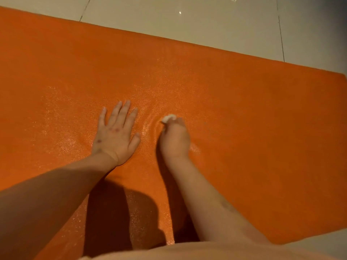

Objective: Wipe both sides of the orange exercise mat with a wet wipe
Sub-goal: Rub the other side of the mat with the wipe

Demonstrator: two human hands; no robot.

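Observation:
The orange exercise mat lies flat on a tiled floor and fills most of the view. My left hand rests palm down on the mat, fingers straight and spread. Just to its right, my right hand grips a small white wet wipe and presses it onto the mat. Only a bunched bit of the wipe shows beyond the fingertips. The mat surface around both hands glistens with wet streaks.
Pale floor tiles run along the mat's far edge, and a strip of floor shows at the bottom right. The mat's right end reaches the frame's edge. My body casts a dark shadow on the mat's near part.

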